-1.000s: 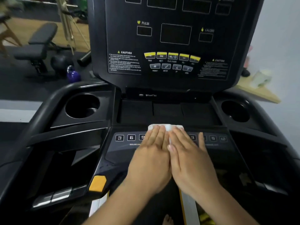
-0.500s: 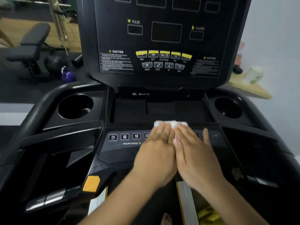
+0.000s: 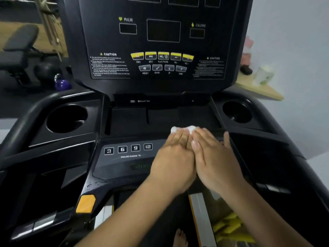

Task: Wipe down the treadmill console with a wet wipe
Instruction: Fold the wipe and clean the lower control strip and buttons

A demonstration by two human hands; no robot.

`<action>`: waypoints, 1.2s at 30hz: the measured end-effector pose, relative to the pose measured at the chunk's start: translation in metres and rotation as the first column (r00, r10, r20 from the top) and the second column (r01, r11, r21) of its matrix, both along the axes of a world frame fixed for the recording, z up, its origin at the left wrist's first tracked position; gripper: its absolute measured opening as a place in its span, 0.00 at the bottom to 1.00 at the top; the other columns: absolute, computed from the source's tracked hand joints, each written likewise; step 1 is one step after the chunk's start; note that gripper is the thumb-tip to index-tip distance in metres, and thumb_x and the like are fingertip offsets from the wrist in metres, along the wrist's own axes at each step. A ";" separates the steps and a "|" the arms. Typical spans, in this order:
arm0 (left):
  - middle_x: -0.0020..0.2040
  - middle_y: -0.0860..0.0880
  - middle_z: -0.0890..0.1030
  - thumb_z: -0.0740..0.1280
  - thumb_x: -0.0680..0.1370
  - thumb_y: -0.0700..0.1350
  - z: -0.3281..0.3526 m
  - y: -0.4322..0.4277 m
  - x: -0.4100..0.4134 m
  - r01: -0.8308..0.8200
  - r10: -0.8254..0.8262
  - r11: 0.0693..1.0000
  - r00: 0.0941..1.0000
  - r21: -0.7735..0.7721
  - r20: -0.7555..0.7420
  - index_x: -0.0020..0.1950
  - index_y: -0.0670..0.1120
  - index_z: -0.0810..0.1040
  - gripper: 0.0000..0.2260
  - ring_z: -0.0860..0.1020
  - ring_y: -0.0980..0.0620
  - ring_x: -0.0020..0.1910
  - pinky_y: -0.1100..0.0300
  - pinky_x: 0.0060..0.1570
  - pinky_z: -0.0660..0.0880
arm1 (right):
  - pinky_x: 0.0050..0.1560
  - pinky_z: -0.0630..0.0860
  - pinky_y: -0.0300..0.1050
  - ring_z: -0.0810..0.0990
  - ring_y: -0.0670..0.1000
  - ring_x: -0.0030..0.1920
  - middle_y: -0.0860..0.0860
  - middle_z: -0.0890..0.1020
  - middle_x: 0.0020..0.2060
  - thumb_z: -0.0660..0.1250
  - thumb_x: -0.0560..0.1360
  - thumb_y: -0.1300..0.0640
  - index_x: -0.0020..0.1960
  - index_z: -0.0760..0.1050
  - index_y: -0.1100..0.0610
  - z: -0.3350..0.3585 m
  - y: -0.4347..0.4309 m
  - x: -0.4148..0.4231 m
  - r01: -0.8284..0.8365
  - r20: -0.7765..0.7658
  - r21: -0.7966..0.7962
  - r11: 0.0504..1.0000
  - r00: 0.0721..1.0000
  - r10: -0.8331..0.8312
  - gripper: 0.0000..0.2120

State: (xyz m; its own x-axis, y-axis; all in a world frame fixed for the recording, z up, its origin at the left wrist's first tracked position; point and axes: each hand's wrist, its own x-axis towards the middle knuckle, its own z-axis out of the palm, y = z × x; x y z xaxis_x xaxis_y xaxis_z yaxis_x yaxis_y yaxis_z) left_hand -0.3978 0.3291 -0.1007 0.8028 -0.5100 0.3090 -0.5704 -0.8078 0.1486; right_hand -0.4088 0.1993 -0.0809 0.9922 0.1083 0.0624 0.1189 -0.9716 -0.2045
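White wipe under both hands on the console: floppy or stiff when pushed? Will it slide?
Probably floppy: the wipe shows as a lumpy wad beyond the left hand and right hand, not a flat sheet. Likely light, since flat fingers alone seem to steer it. On the glossy console panel it should slide easily, perhaps bunching more.
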 end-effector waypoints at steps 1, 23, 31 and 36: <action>0.66 0.35 0.77 0.51 0.78 0.45 0.000 -0.002 -0.009 0.005 -0.005 1.000 1.000 0.018 -0.029 0.69 0.35 0.74 0.25 0.75 0.40 0.67 0.47 0.69 0.70 | 0.77 0.37 0.55 0.50 0.40 0.77 0.44 0.59 0.77 0.29 0.78 0.42 0.78 0.57 0.50 -0.002 -0.002 -0.006 0.002 -0.009 -0.004 1.000 1.000 -0.002 0.34; 0.76 0.37 0.65 0.43 0.78 0.45 0.009 -0.053 0.023 0.138 -0.135 0.988 0.990 0.070 -0.036 0.77 0.37 0.59 0.28 0.62 0.41 0.76 0.48 0.76 0.56 | 0.77 0.40 0.54 0.55 0.41 0.76 0.45 0.63 0.76 0.31 0.78 0.42 0.78 0.59 0.51 -0.003 -0.053 0.008 0.136 0.015 0.037 0.990 0.991 -0.137 0.35; 0.75 0.36 0.66 0.42 0.78 0.47 0.002 -0.060 0.025 0.183 -0.184 0.978 0.983 0.101 0.001 0.76 0.36 0.62 0.30 0.63 0.41 0.76 0.48 0.76 0.56 | 0.77 0.41 0.50 0.56 0.41 0.76 0.46 0.62 0.77 0.31 0.78 0.41 0.78 0.57 0.50 -0.008 -0.060 0.000 0.175 -0.009 0.075 0.982 0.984 -0.175 0.35; 0.72 0.39 0.72 0.54 0.79 0.47 -0.009 -0.055 -0.001 0.168 -0.167 0.984 0.986 0.052 -0.016 0.73 0.38 0.69 0.24 0.68 0.42 0.73 0.49 0.74 0.63 | 0.78 0.44 0.52 0.50 0.41 0.77 0.48 0.59 0.78 0.26 0.77 0.39 0.78 0.57 0.53 -0.016 -0.059 -0.020 0.126 -0.020 0.025 0.992 0.992 -0.125 0.39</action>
